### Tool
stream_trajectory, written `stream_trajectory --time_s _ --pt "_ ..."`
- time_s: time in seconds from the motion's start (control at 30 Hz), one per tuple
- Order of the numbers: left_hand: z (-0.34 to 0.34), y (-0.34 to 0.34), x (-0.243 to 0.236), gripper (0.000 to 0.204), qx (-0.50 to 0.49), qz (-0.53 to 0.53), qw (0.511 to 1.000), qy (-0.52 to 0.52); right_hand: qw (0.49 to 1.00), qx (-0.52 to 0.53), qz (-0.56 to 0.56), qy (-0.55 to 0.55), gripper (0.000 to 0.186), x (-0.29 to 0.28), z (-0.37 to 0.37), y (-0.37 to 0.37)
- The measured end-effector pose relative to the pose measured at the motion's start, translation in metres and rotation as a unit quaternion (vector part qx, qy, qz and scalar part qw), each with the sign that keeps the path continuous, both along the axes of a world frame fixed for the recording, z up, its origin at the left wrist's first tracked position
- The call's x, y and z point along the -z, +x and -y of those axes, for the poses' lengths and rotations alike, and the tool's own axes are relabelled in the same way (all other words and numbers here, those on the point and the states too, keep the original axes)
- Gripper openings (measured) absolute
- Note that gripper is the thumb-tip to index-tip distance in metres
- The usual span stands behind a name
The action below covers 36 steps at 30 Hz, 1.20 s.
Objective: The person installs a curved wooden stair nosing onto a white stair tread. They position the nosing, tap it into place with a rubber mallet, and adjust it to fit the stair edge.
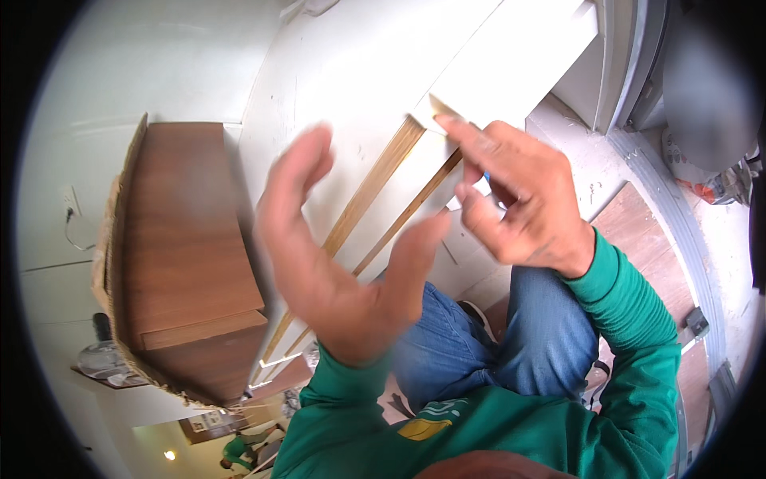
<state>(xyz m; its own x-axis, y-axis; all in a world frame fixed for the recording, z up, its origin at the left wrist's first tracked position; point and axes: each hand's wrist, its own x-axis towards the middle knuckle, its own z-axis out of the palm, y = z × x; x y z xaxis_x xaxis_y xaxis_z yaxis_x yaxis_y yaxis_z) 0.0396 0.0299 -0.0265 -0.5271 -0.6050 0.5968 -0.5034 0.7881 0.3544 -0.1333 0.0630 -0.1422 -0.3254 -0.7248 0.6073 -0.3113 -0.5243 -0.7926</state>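
My left hand [347, 263] is blurred, raised with a wide gap between thumb and curved fingers, nothing in it. My right hand [519, 199] is to the right, fingers curled around a small dark and blue object [499, 190], mostly hidden; its index finger reaches up to a small pale sliver [439, 104]. Behind both hands a white panel [519, 40] lies at the top, and two narrow wooden strips [371, 180] run diagonally from it toward the lower left.
Brown boards [183, 223] in torn cardboard stand at the left, near a wall socket [70, 199]. A door frame [618, 64], a curved metal track [670, 207] and a bag [702, 172] are at the right. A co-worker in green [239, 451] bends over in the lower-left distance.
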Motion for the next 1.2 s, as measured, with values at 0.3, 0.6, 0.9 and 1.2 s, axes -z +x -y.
stream_trajectory --time_s 0.3,0.6,0.9,1.2 --pt "-0.078 0.178 0.071 0.047 -0.066 -0.021 0.997 -0.044 0.998 0.05 -0.043 -0.012 0.045 -0.007 0.01 0.009" --pt "-0.138 0.337 0.204 0.02 -0.318 -0.108 0.911 0.238 0.986 0.097 -0.133 0.035 0.029 -0.014 0.015 0.001" --pt "-0.092 0.35 0.322 0.04 -0.256 0.075 0.807 0.527 0.957 0.169 -0.229 0.051 0.016 -0.023 0.021 0.004" --pt "0.09 0.097 0.38 0.053 0.012 0.01 0.968 0.25 0.926 0.189 -0.321 -0.063 0.015 -0.043 0.007 -0.018"
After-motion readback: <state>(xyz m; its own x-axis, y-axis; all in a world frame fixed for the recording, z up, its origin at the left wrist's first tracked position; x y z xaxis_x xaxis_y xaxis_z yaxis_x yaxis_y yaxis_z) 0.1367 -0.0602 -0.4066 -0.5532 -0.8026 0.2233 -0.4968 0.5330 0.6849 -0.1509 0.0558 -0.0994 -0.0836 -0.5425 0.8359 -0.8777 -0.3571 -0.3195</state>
